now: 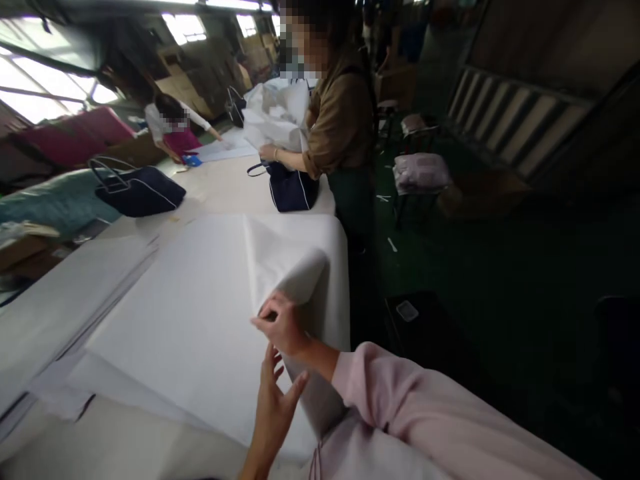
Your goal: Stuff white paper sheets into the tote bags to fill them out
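Observation:
A large white sheet [185, 300], paper or thin fabric, I cannot tell which, lies over the near part of the table. Its right side is lifted and folded over, leaving a raised flap [280, 260]. My right hand [283, 325] is closed in a pinch on the edge of this flap, thumb and forefinger together. Just below it, my left hand [276, 393] is open over the sheet, thumb and fingers apart. Whether its fingertips touch the sheet is unclear.
More white sheets [75, 293] lie stacked at the left. Dark blue bags with white piping stand farther along the table, one left [143, 190] and one right [293, 187]. A co-worker in brown [343, 113] handles white material; another person [175, 127] works beyond. Cushioned stools [420, 172] stand at right.

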Tool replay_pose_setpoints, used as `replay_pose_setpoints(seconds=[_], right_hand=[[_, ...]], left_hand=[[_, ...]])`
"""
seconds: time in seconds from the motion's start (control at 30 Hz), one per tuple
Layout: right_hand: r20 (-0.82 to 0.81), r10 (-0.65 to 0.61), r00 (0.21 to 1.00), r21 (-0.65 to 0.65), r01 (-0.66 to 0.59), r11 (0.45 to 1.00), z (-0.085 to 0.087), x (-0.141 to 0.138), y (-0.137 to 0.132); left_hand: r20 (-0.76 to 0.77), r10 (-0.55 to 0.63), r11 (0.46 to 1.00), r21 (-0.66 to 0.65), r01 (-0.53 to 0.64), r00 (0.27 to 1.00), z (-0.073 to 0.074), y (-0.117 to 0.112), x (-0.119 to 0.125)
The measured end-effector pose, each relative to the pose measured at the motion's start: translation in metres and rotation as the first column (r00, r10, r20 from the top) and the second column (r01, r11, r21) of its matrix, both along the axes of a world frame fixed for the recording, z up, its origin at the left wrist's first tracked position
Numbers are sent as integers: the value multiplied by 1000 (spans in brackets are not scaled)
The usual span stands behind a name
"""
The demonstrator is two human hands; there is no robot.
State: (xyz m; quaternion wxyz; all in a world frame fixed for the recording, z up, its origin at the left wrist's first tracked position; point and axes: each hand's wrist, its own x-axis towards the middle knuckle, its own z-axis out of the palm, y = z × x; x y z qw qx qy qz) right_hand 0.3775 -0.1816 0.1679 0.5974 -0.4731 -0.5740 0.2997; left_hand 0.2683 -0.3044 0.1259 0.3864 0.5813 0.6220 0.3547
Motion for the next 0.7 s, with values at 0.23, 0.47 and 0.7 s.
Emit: replay_pose_setpoints(seconds=[0.23, 0.47, 0.7], right_hand=[[-226, 340, 913, -82, -366, 927, -15, -44, -11], [-334, -76, 940, -510, -112, 853, -33, 41, -3], [752, -29, 659, -294, 374, 880, -52, 175, 34]], left_hand=[[-192, 150, 981, 147, -123, 970, 8, 19, -4], [-422, -51, 973, 184, 140, 905, -14, 16, -19], [-339, -61, 994, 69, 90, 939, -45, -1, -39]])
